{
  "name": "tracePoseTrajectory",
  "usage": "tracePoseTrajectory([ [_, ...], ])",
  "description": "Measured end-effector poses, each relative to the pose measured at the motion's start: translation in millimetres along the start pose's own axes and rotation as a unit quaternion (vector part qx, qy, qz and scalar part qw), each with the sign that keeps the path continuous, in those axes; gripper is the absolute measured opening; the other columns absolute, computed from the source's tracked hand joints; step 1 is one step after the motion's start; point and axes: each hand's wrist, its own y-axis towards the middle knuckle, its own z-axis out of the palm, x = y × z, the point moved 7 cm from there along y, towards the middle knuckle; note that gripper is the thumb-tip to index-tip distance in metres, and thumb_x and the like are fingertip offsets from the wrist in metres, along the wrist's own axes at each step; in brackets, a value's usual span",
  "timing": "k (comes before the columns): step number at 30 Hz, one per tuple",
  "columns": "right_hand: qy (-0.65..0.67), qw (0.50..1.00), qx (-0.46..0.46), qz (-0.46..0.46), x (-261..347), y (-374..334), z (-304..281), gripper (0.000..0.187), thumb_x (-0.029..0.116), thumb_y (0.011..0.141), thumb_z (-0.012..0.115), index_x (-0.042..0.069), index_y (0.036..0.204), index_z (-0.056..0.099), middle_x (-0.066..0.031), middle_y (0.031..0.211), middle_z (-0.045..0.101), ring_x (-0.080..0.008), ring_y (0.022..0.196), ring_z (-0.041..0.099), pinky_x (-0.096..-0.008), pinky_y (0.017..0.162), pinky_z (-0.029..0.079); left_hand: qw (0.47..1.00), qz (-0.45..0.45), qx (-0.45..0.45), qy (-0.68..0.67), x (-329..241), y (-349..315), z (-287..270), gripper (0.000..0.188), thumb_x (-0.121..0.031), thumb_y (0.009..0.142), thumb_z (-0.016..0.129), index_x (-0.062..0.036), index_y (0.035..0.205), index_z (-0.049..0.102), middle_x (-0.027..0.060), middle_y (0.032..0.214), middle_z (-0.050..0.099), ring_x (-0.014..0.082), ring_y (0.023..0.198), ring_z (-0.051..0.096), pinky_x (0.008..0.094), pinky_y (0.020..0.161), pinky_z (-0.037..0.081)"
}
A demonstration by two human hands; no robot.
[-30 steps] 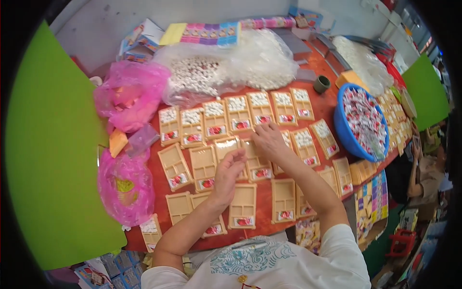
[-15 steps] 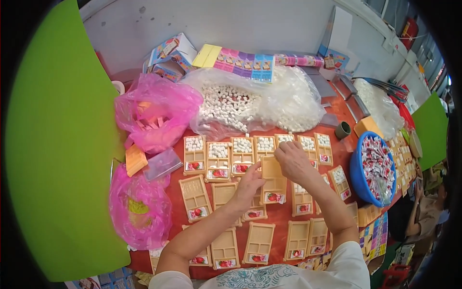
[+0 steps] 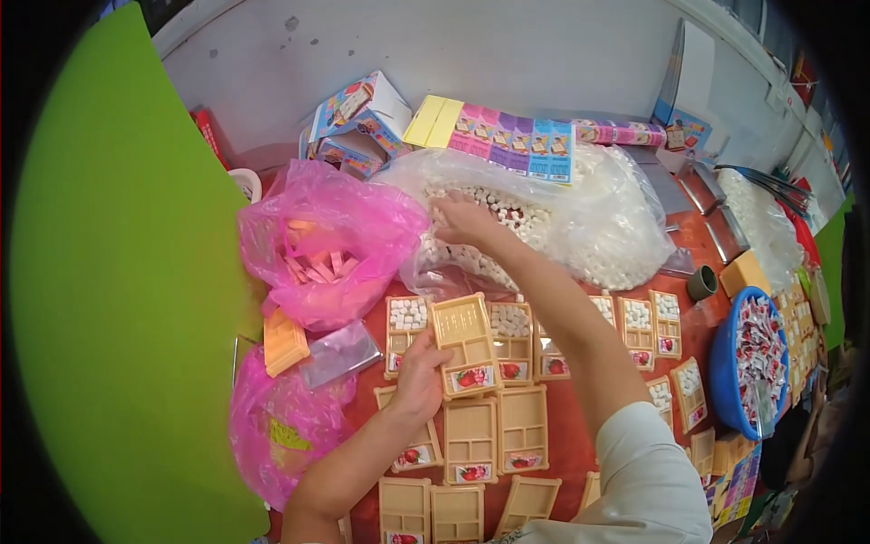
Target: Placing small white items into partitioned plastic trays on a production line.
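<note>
The right hand (image 3: pixel 462 222) reaches into the clear bag (image 3: pixel 598 227), fingers curled down among the white pieces (image 3: pixel 507 213), though what they pinch cannot be told; the left hand (image 3: pixel 419 381) grips a tan tray (image 3: pixel 465 344) by its left edge, tilted above the rows on the red table (image 3: pixel 566 426). It would go best to keep the tray level and near the bag while scooping only a small pinch. One clear bag, two pink bags (image 3: pixel 326 240), one blue bowl (image 3: pixel 725 363) and about seventeen trays show.

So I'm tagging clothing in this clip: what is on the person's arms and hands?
Both hands are bare: left hand, right hand. No gloves, rings or watch show. The left forearm is uncovered; the right arm has a short white sleeve at the upper arm.
</note>
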Motion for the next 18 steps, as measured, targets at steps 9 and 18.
tracePoseTrajectory([
  [9, -0.109, 0.99, 0.089, -0.002, -0.9, 4.8, 18.1, 0.031, 0.013, 0.07, 0.061, 0.01, 0.1, 0.065, -0.0166, 0.112, 0.054, -0.0393, 0.103, 0.054, -0.0462, 0.084, 0.047, 0.999, -0.011, -0.033, -0.005, -16.2, 18.2, -14.8, 0.048, 0.01, 0.077, 0.042, 0.0027, 0.125, 0.041, 0.015, 0.116, 0.055, 0.0233, 0.107, 0.055, 0.0342, 0.095, 0.043],
  [18, 0.137, 0.987, -0.064, -0.055, -33.0, -42.1, -60.7, 0.024, 0.005, 0.066, 0.056, 0.004, 0.09, 0.062, -0.0105, 0.076, 0.058, -0.0228, 0.074, 0.056, -0.0339, 0.065, 0.045, 1.0, 0.003, -0.002, 0.021, 7.5, 50.6, 2.8, 0.044, 0.01, 0.075, 0.042, 0.0051, 0.118, 0.044, 0.0154, 0.11, 0.056, 0.0231, 0.103, 0.056, 0.0342, 0.092, 0.045],
])
